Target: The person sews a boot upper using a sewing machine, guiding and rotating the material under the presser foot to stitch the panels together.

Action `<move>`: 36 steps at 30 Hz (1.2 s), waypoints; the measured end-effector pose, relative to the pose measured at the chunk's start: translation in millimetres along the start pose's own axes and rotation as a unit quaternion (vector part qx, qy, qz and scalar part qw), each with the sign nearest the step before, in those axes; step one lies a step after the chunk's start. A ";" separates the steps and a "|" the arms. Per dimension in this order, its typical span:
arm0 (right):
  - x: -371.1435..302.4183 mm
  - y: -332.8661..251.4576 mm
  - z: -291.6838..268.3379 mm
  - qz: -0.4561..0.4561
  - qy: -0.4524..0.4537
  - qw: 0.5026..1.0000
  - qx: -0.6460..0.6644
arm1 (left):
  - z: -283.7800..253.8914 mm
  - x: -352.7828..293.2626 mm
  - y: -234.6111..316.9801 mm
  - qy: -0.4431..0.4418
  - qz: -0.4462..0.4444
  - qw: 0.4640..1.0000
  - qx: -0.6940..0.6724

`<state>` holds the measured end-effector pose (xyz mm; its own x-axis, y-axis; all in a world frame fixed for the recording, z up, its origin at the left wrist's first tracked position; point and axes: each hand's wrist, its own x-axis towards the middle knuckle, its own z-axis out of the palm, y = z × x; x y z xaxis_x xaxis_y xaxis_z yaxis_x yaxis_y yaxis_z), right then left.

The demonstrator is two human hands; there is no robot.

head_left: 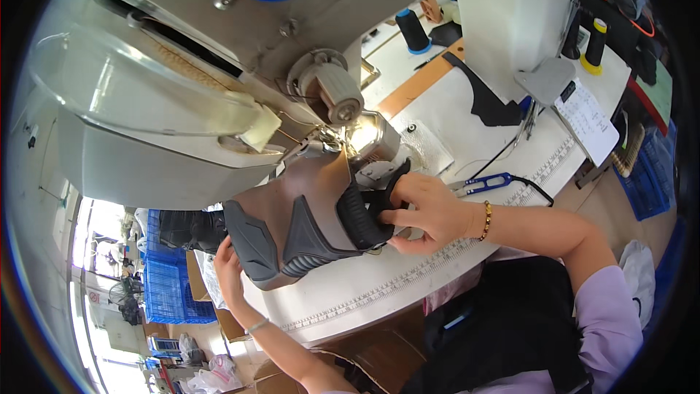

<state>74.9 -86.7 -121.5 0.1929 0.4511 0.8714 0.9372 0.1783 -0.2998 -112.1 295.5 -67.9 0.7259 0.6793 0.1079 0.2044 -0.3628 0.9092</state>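
Your right hand pinches the shoe upper near the table's front edge; your left hand, apparently open, supports it. Guide evenly; don't tug.

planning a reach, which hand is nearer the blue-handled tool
Right. The right hand is just left of the blue-handled tool; the left hand is much farther left, at the left edge of the brown piece.
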 end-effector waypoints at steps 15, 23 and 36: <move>52.4 -47.0 -7.3 0.393 -0.086 0.880 0.252 | 168.5 -100.1 171.7 -0.077 0.470 0.824 0.306; 61.3 -48.0 -6.8 0.368 0.025 0.881 0.297 | 177.4 -88.0 205.7 -0.127 0.384 0.862 0.306; 46.4 -28.9 -5.4 0.348 0.008 0.889 0.296 | 193.0 -103.7 171.3 0.006 0.463 0.819 0.338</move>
<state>58.3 -75.7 -70.3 0.6755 0.6201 0.3989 0.2728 0.2925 -0.9165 -25.6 39.8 -1.0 0.7692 -0.0822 0.6337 -0.1100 -0.9939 0.0046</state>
